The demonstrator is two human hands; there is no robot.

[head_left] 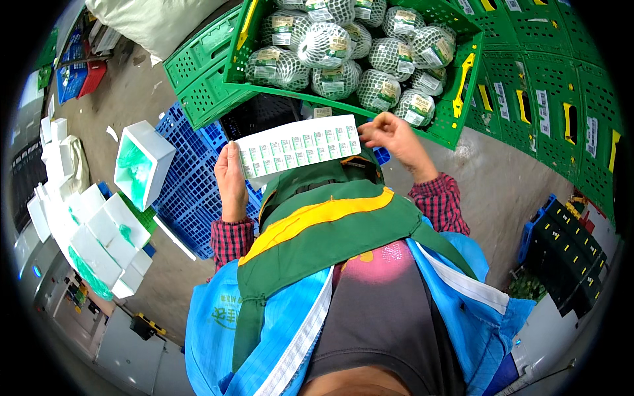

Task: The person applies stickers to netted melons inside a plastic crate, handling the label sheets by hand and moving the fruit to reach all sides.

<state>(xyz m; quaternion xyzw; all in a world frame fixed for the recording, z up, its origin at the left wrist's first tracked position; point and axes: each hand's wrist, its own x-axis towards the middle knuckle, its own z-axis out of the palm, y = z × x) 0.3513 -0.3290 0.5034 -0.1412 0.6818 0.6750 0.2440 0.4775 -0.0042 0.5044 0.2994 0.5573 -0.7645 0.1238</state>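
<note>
A white sheet (300, 146) with rows of small green-and-white labels stretches in front of my body. My left hand (232, 181) grips its left end, thumb on top. Close to the sheet's right end is my right hand (399, 144), with thumb and fingers pinched together; whatever is between the fingertips is too small to make out. Just beyond the hands stands a green plastic crate (444, 132) filled with several round items in white foam nets (333, 46). Labels are stuck on many of these nets.
Stacked green crates (528, 72) line the right, and more green crates (205, 72) sit under the filled one. A blue pallet (181, 191) and white foam boxes (162, 155) lie to the left. Black crates (561, 251) stand at far right; a white sack (158, 23) rests at upper left.
</note>
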